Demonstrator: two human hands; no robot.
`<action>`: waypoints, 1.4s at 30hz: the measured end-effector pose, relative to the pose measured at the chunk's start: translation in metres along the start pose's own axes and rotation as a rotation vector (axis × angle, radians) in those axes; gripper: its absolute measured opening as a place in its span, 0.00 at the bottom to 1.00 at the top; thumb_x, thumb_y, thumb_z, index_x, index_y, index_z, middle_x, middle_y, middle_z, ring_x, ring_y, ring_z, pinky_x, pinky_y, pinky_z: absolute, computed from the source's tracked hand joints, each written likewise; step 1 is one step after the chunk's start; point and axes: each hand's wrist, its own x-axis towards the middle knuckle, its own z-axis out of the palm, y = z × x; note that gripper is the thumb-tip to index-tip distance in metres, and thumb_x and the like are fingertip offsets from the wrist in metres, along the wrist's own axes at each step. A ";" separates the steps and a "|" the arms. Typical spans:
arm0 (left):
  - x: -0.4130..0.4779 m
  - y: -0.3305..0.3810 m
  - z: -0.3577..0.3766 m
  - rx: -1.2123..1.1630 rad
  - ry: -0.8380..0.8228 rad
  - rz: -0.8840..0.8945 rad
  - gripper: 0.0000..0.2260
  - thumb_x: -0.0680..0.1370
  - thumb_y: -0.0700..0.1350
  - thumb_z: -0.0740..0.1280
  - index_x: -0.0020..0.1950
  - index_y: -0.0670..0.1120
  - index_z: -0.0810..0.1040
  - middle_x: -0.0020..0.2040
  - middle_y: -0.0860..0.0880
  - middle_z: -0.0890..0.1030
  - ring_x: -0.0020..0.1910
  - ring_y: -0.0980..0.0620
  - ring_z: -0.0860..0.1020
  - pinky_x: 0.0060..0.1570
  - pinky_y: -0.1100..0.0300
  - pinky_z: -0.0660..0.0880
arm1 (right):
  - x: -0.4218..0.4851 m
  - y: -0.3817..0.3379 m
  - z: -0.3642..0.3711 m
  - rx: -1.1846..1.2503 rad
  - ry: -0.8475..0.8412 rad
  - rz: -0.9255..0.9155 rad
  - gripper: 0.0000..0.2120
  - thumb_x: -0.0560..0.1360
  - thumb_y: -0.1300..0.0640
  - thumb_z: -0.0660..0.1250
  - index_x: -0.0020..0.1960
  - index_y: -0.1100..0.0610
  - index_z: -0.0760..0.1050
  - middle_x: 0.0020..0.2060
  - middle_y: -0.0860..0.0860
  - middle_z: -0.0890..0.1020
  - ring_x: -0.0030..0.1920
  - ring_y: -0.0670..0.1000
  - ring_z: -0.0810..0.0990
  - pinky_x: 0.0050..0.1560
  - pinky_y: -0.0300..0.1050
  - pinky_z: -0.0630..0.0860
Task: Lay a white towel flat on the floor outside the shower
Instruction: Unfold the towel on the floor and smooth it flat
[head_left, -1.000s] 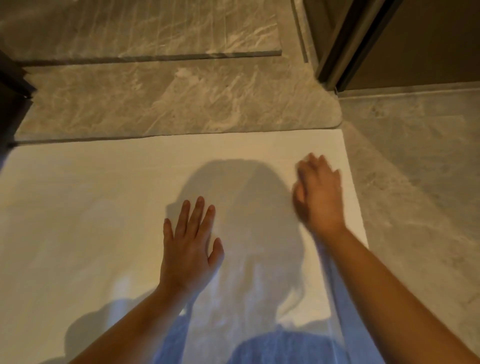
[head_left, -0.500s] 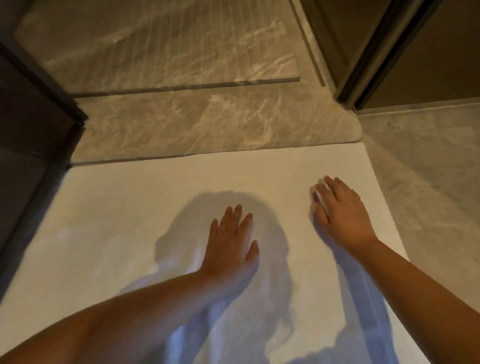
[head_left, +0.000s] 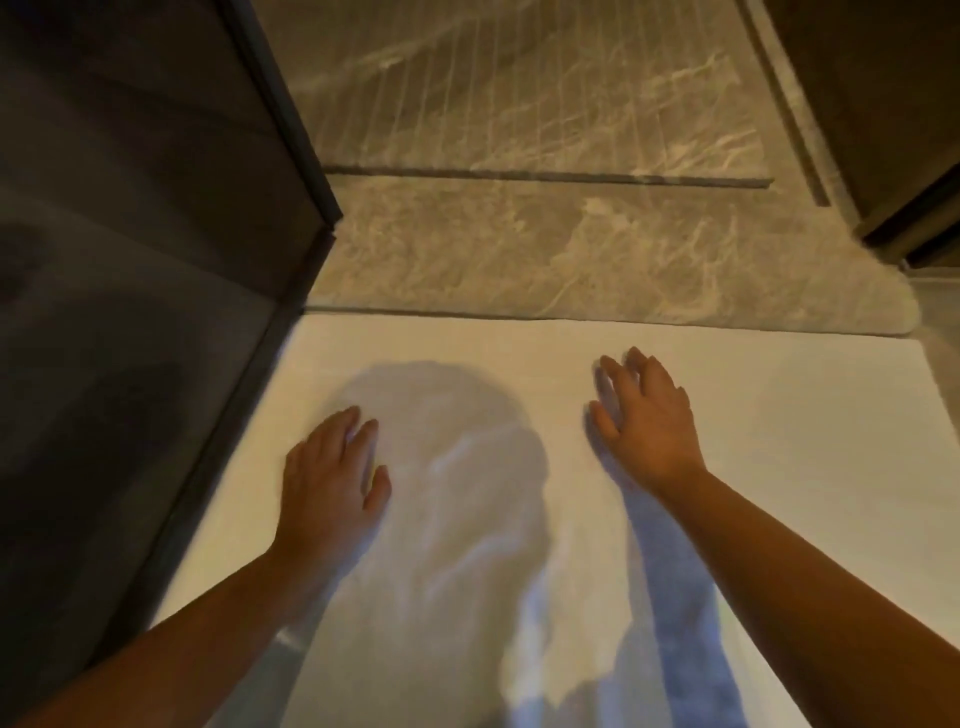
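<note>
A white towel (head_left: 779, 441) lies spread flat on the floor, its far edge along the marble shower threshold (head_left: 519, 265). My left hand (head_left: 327, 483) rests palm down on the towel's left part, fingers apart, close to the dark glass panel. My right hand (head_left: 649, 421) lies palm down on the towel's middle right, fingers spread. Neither hand holds anything. A shadow of my head and arms falls across the towel between the hands.
A dark glass shower panel (head_left: 130, 312) with a black frame stands along the left, its bottom edge at the towel's left side. Grooved marble shower floor (head_left: 519, 93) lies beyond the threshold. A dark door frame (head_left: 914, 156) stands at the right, with grey tile (head_left: 935, 364) beside the towel.
The view has swung left, bringing the glass panel in. Both hands have slid left across the towel and moved further apart, staying flat on it.
</note>
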 end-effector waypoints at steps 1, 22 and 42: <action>-0.004 -0.006 0.005 0.007 -0.010 0.000 0.24 0.71 0.50 0.54 0.61 0.41 0.75 0.65 0.38 0.73 0.63 0.39 0.72 0.58 0.41 0.70 | 0.006 -0.006 0.004 -0.007 -0.006 0.058 0.25 0.77 0.49 0.58 0.72 0.54 0.60 0.73 0.59 0.59 0.72 0.59 0.57 0.68 0.59 0.60; -0.004 -0.027 0.023 0.015 0.004 -0.004 0.26 0.71 0.55 0.58 0.68 0.49 0.66 0.71 0.46 0.67 0.70 0.47 0.64 0.65 0.44 0.63 | 0.047 -0.186 0.054 0.229 -0.077 -0.353 0.20 0.79 0.52 0.57 0.70 0.52 0.64 0.73 0.52 0.63 0.74 0.55 0.53 0.69 0.64 0.50; 0.052 -0.057 0.031 0.022 0.033 -0.118 0.30 0.72 0.65 0.50 0.72 0.58 0.51 0.76 0.39 0.47 0.74 0.39 0.41 0.71 0.44 0.45 | 0.011 -0.111 0.066 -0.153 -0.152 -0.203 0.29 0.75 0.36 0.45 0.73 0.42 0.43 0.76 0.47 0.44 0.75 0.55 0.37 0.68 0.70 0.46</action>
